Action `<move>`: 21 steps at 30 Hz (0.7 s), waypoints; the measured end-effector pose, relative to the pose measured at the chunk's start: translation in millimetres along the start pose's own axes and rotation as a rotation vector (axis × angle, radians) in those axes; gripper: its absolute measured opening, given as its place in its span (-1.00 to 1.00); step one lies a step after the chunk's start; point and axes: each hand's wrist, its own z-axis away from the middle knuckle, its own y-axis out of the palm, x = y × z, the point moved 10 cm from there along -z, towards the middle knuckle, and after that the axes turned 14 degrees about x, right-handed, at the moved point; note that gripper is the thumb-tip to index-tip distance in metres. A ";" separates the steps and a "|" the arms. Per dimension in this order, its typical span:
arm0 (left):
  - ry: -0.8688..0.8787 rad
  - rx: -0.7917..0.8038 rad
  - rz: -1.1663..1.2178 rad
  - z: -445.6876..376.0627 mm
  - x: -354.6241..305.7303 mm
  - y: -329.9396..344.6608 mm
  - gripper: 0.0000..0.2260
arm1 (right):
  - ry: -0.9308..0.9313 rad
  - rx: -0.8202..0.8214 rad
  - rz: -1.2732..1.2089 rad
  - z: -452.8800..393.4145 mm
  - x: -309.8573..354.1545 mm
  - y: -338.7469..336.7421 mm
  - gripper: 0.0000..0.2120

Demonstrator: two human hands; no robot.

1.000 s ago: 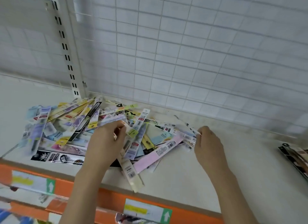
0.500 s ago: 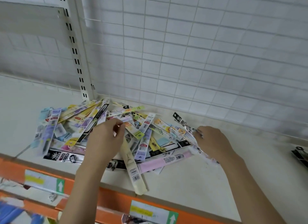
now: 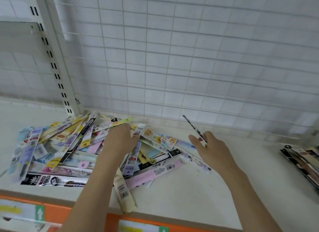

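Observation:
A loose pile of long, flat, colourful pen packets [image 3: 69, 150] lies on the white shelf [image 3: 198, 193], left of centre. My left hand [image 3: 119, 140] rests on top of the pile with its fingers curled down among the packets; what they grip is hidden. My right hand [image 3: 210, 148] is lifted just right of the pile and pinches one thin dark packet [image 3: 193, 127], which sticks up and away toward the back wall. A pink packet [image 3: 155, 174] and a cream packet [image 3: 123, 192] jut out of the pile toward the shelf's front edge.
A white wire grid panel [image 3: 189, 59] backs the shelf, with a slotted upright post [image 3: 55, 67] at the left. A second stack of dark packets [image 3: 303, 162] lies at the far right. The orange front rail [image 3: 57, 212] carries price labels.
My right hand has drawn one thin dark packet out of the pile and raised it to the right. My left hand has shifted slightly further back on the pile.

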 end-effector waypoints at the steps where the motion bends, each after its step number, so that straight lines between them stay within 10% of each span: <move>1: -0.013 0.039 -0.009 -2.1 -2.0 3.3 -0.64 | 0.044 0.040 -0.033 -1.4 -5.8 6.9 -0.68; 7: 0.019 0.179 0.108 -7.3 -6.8 20.5 -0.93 | 0.067 0.037 -0.036 -7.2 -10.8 8.5 -0.75; 21: 0.233 -0.116 0.556 26.3 -26.8 -47.2 -0.85 | 0.024 0.197 0.181 -32.7 -4.4 25.7 -0.65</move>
